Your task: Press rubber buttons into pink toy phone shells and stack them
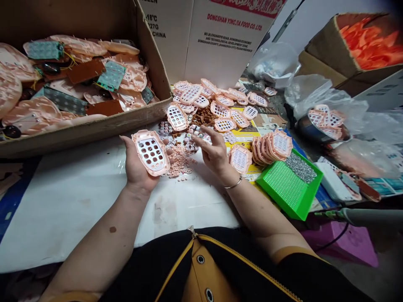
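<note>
My left hand [136, 165] cradles a pink plastic keypad shell [151, 152] with rows of button holes, palm up, fingers curled under it. My right hand [214, 152] hovers just right of it over a heap of small pink button pieces [180, 161], fingers bent in a pinch around small clear button pads [197, 133]. A bangle circles the right wrist. Both hands are above the white table sheet [78, 197].
A big cardboard box [94, 126] of pink shells and circuit boards stands at left. More keypad shells [220, 111] lie scattered behind the hands, with a stack [272, 147] at right. A green tray [288, 184], plastic bags, a metal bowl [315, 130] and an orange-filled box [368, 40] stand right.
</note>
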### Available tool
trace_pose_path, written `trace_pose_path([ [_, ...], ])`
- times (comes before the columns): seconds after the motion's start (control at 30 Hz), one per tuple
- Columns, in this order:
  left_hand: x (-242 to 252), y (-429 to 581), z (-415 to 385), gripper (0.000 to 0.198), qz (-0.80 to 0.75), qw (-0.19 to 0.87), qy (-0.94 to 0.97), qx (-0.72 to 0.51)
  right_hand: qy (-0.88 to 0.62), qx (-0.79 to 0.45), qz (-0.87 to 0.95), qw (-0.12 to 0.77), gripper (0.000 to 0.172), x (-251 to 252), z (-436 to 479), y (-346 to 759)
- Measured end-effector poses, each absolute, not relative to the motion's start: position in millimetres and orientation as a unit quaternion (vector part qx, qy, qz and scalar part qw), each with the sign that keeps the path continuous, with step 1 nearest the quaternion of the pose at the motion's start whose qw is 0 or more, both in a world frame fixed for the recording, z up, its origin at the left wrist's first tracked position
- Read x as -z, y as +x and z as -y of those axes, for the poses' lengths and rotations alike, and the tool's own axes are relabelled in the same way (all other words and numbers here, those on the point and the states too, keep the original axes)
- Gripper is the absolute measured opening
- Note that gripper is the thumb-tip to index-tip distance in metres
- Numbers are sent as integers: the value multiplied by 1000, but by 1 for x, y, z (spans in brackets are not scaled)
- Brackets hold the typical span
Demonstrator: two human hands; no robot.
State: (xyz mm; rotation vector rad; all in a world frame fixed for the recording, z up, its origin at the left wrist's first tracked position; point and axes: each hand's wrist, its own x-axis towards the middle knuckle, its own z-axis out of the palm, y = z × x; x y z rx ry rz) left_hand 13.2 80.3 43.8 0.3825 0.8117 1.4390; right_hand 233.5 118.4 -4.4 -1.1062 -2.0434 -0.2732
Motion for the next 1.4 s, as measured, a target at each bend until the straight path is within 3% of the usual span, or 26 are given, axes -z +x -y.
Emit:
trace_pose_path([
  [0.1, -42, 15, -79, 75, -358, 673, 173, -624, -420, 7, 782, 460, 30, -7, -112, 225],
  [0.2, -42, 18, -77, 75, -342, 688, 175, -615, -405, -234, 712, 524, 22, -25, -105, 209],
  [0.3, -40, 22, -74, 79, -304, 713, 201, -599, -382, -476, 618, 496, 36, -40, -95, 189],
  [0.4, -37, 25, -72, 85, -277, 745, 233, -560, -408, -555, 580, 435, 38, -46, -85, 172],
  [0.5, -37, 28, -70, 84, -267, 750, 238, -557, -467, -495, 592, 432, 29, -44, -80, 161],
  [0.6, -38, 31, -68, 80, -278, 747, 219, -563, -502, -376, 640, 444, 24, -40, -79, 155],
  [0.73, -38, 34, -68, 76, -293, 738, 187, -579, -490, -203, 749, 397, 8, -38, -72, 153],
  [0.87, -40, 31, -71, 80, -294, 741, 164, -581, -433, -17, 835, 339, 33, -35, -59, 158],
  [1.0, -44, 27, -72, 88, -306, 749, 145, -570, -313, 129, 879, 336, 37, -26, -50, 167],
  [1.1, -45, 30, -70, 91, -334, 744, 170, -554, -266, 161, 896, 316, 23, -19, -45, 177],
  [1.17, -44, 33, -67, 92, -327, 738, 215, -550, -276, 151, 899, 305, 26, -18, -40, 189],
  [1.3, -40, 33, -64, 91, -329, 748, 281, -503, -380, 119, 872, 286, 29, -29, -29, 227],
  [1.4, -40, 29, -66, 85, -363, 737, 279, -497, -498, 161, 813, 254, 25, -39, -21, 264],
])
